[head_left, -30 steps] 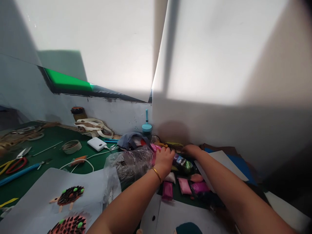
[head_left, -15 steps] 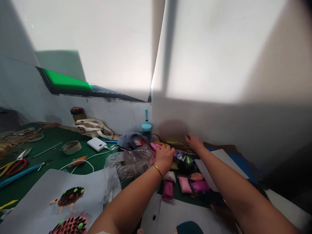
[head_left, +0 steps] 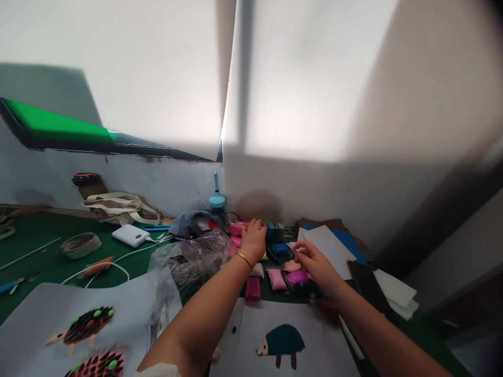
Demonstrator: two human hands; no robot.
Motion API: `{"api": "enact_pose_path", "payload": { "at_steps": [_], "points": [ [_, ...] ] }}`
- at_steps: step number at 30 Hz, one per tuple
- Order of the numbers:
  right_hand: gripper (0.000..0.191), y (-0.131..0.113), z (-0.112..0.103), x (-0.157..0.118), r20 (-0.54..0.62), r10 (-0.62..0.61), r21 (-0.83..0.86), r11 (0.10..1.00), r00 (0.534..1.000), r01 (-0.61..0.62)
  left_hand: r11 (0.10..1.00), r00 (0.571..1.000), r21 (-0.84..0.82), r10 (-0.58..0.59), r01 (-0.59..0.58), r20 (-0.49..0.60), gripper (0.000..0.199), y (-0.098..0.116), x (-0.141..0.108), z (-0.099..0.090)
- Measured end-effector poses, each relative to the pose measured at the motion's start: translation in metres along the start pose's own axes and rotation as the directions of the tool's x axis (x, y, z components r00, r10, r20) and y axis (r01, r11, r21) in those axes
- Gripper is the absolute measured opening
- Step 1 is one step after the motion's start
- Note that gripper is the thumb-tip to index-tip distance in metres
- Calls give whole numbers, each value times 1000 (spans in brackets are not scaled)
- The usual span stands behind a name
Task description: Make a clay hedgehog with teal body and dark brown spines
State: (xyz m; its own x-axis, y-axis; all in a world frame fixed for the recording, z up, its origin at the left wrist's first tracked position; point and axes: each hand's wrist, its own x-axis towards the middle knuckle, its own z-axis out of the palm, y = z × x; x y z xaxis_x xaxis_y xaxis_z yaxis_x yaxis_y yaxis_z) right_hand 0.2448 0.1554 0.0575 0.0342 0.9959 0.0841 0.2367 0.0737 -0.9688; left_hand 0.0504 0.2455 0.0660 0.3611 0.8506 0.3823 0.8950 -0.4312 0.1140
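Note:
My left hand [head_left: 253, 242], with a gold bangle at its wrist, reaches into a pile of small clay packets. Its fingers curl down over them beside a pink packet [head_left: 236, 229]; the fingertips are hidden. To its right, my right hand [head_left: 314, 260] has thumb and fingers drawn together near a blue packet [head_left: 280, 249]; what they pinch, if anything, is unclear. Below the hands lie a light pink packet [head_left: 276, 279], a magenta packet [head_left: 297, 277] and a dark pink packet [head_left: 252, 289]. A teal hedgehog [head_left: 285, 339] is on the white sheet [head_left: 326, 356] nearest me.
Crumpled clear plastic [head_left: 192, 259] lies left of my left hand. Further left are a power bank [head_left: 129, 235] with a white cable, a tape roll [head_left: 81, 245] and a sheet with two spiky hedgehogs [head_left: 35, 309]. White cards [head_left: 330, 246] lie at right, before the wall.
My right hand has come back from the wall, down toward the packets. My left hand stays over the pile. The view has turned right, showing more of the teal hedgehog.

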Motion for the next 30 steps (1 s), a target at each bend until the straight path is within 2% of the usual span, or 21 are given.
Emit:
{"api": "enact_pose_path", "payload": {
  "at_steps": [2,4,9,12,15,18,21,25,30],
  "points": [
    [30,8,5,-36,9,81,92,992,997,-82,999,999,-26,45,-45,-6,30,11,-19,-13],
    [31,15,10,-67,6,140,151,979,990,-139,994,995,-64,92,-91,25,23,23,-42,-26],
    [53,23,20,-118,-60,182,230,959,981,-164,982,992,-176,87,-69,96,25,44,-103,-46],
    [48,23,24,-132,-123,144,265,958,982,-107,952,993,-307,52,-19,102,28,46,-138,-51],
    [44,24,33,-141,-109,69,234,971,992,-42,911,992,-410,4,49,127,28,46,-174,-54],
    [45,27,43,-152,-80,18,208,978,997,-1,896,990,-436,-21,81,140,25,46,-210,-56],
    [46,31,50,-163,-51,27,211,977,998,-16,918,984,-383,-40,106,176,23,46,-240,-54],
    [41,32,50,-177,-6,54,212,976,999,-51,922,972,-368,-34,121,233,14,46,-263,-51],
    [42,27,49,-185,33,74,149,986,997,-78,926,964,-367,11,91,266,9,51,-267,-51]
  ]
}}
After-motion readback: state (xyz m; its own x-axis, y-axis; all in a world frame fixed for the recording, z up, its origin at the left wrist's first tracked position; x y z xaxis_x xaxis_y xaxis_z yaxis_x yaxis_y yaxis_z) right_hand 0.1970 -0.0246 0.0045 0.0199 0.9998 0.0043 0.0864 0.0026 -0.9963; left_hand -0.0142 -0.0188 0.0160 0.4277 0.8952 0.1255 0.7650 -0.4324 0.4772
